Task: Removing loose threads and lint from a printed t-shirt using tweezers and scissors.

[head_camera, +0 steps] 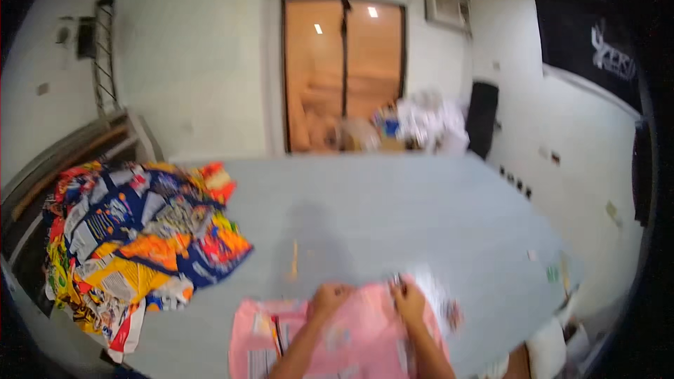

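Note:
A large pink printed plastic packaging sheet or bag (363, 342) lies at the near edge of the grey table (400, 210), below both hands. My left hand (329, 300) pinches its far edge near the middle. To the right, my right hand (408, 300) is closed on the same edge, with a small dark and shiny thing at its fingers that is too blurred to name. Between the two hands the pink edge bulges slightly away from me. Printed panels and a dark strip show on the left part of the pink piece.
A big heap of crumpled, colourful plastic packaging (152, 237) covers the table's left side. A yellow strip (294, 260) lies beyond my left hand. At the right edge sits a small green piece (552, 273). White bags (434, 121) are piled behind the table.

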`<state>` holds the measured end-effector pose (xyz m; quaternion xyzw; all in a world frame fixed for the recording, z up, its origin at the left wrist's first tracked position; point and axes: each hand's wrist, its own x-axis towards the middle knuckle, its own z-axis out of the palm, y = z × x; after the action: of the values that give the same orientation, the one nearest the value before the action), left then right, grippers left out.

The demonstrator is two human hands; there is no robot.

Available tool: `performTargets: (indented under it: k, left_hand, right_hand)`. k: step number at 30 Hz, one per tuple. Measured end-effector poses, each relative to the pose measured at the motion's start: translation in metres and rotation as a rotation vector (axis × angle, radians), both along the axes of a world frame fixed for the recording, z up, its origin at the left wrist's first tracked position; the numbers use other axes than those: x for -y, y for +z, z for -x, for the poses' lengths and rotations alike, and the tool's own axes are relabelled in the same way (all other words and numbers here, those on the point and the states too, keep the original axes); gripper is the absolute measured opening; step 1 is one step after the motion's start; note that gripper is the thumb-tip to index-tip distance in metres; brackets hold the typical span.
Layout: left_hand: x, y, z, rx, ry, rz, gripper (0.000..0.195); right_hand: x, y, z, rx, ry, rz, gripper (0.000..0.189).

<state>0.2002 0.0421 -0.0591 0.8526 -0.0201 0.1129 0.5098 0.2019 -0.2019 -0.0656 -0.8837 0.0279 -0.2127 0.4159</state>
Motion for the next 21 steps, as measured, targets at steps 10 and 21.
performTargets:
  k: [10, 21]
  left_hand:
    - [-0.011, -0.009, -0.023, 0.173, -0.053, 0.17, 0.026]
    - [-0.003, -0.014, -0.009, 0.12, -0.024, 0.105, 0.025]
  right_hand:
    - [-0.009, -0.006, -0.022, 0.104, 0.012, -0.056, 0.047]
    - [-0.009, 0.015, 0.006, 0.094, 0.059, -0.026, 0.046]
